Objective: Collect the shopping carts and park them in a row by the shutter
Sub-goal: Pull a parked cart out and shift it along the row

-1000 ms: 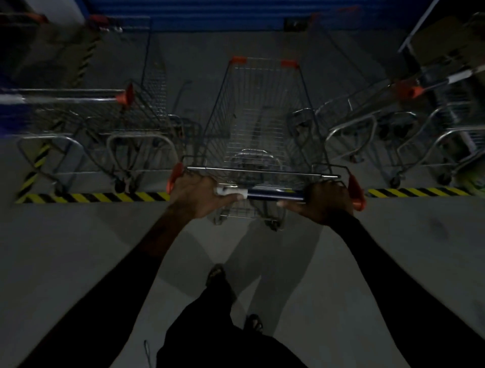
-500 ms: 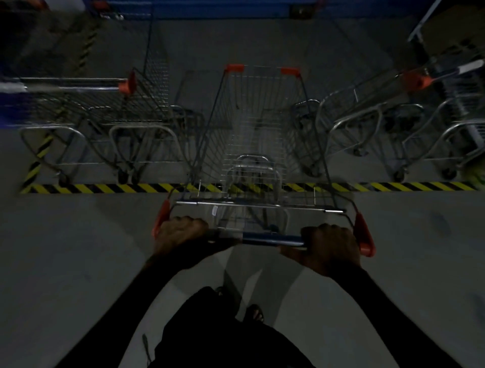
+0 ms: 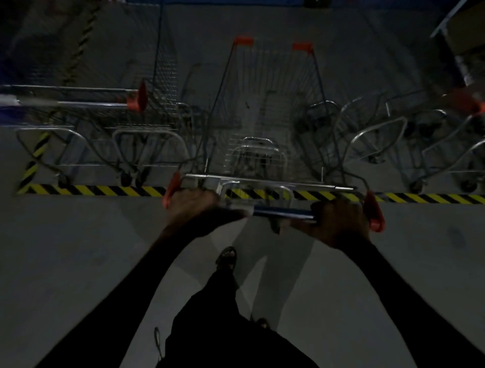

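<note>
Shopping cart [image 3: 265, 126], wire basket, orange corner caps: it stands straight ahead of me, its handle end at the striped line and its basket reaching beyond it toward the far wall. Nearest item: my dark sleeves and trousers, one sandalled foot [image 3: 226, 258] on the grey floor [image 3: 78, 262]. Next: my left hand [image 3: 193, 207], fingers curled over the handle bar [image 3: 282, 211] near its left orange end cap. My right hand [image 3: 338, 223], fingers wrapped round the same bar near the right end cap. Blue section of bar shows between the two hands. Next: yellow-and-black hazard stripe [image 3: 91, 189] running across the floor under the cart's handle end. Beyond the stripe, left: parked carts [image 3: 147, 113], just beside my cart. Beyond the stripe, right: further carts [image 3: 380, 136], angled, frames overlapping; count unclear in the dim light. Farthest: a blue band [image 3: 236, 2] along the top edge; I cannot tell what it is.
</note>
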